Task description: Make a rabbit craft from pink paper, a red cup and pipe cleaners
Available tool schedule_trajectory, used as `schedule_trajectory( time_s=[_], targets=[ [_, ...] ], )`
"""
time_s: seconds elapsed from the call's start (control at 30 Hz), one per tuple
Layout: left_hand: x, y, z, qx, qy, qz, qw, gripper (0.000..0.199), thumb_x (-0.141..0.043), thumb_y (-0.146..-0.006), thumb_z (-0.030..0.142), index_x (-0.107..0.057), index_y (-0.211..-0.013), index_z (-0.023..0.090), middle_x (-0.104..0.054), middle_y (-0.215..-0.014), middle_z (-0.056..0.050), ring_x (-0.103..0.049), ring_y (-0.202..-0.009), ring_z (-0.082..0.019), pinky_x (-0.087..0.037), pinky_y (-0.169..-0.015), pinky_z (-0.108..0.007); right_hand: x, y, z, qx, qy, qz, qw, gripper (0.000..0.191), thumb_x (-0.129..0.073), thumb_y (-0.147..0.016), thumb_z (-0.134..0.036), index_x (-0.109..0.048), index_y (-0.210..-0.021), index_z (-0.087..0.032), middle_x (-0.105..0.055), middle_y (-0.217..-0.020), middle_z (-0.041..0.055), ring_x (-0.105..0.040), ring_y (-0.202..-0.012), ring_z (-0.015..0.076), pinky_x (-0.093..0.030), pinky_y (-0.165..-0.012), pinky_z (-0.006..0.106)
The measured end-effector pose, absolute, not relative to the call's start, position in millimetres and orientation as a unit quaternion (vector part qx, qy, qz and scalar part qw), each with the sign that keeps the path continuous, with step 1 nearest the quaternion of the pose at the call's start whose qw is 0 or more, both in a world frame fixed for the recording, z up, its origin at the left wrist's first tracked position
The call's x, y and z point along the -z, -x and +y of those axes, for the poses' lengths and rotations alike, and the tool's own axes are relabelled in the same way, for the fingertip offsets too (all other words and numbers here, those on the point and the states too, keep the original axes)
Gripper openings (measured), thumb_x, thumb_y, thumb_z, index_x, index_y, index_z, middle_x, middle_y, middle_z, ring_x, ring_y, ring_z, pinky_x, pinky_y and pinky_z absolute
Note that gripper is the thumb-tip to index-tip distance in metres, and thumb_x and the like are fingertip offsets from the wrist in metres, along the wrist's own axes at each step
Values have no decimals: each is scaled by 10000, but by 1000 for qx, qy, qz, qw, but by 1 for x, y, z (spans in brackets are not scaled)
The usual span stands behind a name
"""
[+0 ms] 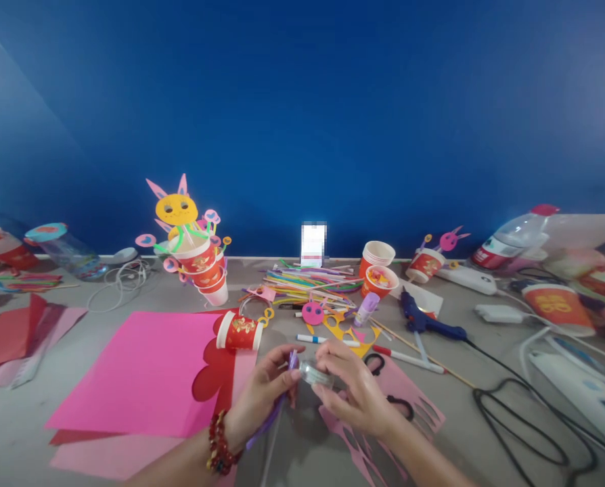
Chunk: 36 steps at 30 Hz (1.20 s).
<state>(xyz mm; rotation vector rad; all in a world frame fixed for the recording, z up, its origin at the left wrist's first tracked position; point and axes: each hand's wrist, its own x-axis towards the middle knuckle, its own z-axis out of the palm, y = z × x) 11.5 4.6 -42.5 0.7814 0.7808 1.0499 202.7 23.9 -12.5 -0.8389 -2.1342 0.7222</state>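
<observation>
My left hand (272, 382), closed, pinches purple pipe cleaners (268, 431), whose lower ends run down past the palm. Facing it, my right hand (356, 385) curls its fingers around a small clear roll of tape (313, 373). The roll is close to the purple tips or touches them; I cannot tell which. Just beyond the left hand, a red paper cup (239, 331) lies on its side with yellow paper rings at its rim. Under my right forearm are cut pink paper (414, 392) and black-handled scissors (400, 407).
Pink sheets (140, 379) spread at left beside stacked decorated cups (208, 274). Behind my hands lie coloured pipe cleaners (307, 283), a marker (327, 340) and a glue stick (366, 309). To the right are a blue glue gun (424, 318), its looping black cord (510, 406) and a bottle (510, 237).
</observation>
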Motion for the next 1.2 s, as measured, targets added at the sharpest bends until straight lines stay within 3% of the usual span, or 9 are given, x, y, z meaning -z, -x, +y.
schedule_trajectory(
  time_s=[0.1, 0.23, 0.5, 0.83, 1.03, 1.2],
  targets=[
    [45, -11, 4, -480, -384, 363, 701, 418, -754, -773, 354, -603, -1119, 175, -552, -743, 29, -522, -543, -76, -480, -511, -216, 12, -202, 23, -271, 329, -830, 361, 102, -545, -822, -191, -460, -769, -213, -524, -834, 26, -513, -774, 192, -411, -691, 317],
    [46, -12, 3, -478, -397, 380, 685, 317, -685, -825, 408, -616, -1018, 166, -552, -704, 22, -519, -562, -97, -483, -519, -228, 12, -201, 22, -247, 332, -836, 360, 91, -549, -816, -182, -471, -783, -214, -530, -839, 31, -508, -780, 197, -422, -695, 317],
    [47, -18, -4, -481, -462, 470, 578, 435, -594, -865, 497, -619, -1134, 156, -544, -614, 28, -498, -508, -103, -426, -491, -209, 15, -199, 19, -236, 337, -846, 339, 114, -562, -814, -194, -459, -773, -219, -529, -819, 27, -499, -767, 199, -398, -683, 310],
    [45, -17, -10, -451, -499, 494, 550, 477, -499, -920, 494, -593, -1255, 167, -515, -604, 21, -460, -495, -115, -389, -471, -215, 12, -198, 18, -227, 340, -850, 332, 128, -578, -843, -242, -469, -784, -211, -525, -828, 25, -485, -771, 194, -379, -704, 326],
    [40, -15, -13, -471, -501, 513, 514, 381, -574, -890, 437, -675, -1168, 198, -629, -698, -35, -513, -532, -148, -424, -525, -250, 10, -197, 16, -222, 336, -851, 336, 133, -586, -860, -257, -489, -781, -213, -536, -823, 21, -496, -768, 189, -387, -711, 326],
    [39, -17, -10, -487, -470, 483, 555, 327, -616, -861, 434, -690, -1094, 217, -606, -616, -9, -497, -487, -149, -396, -474, -241, 9, -198, 17, -221, 333, -856, 327, 158, -567, -872, -264, -468, -762, -210, -527, -821, 23, -483, -767, 190, -386, -706, 329]
  ],
)
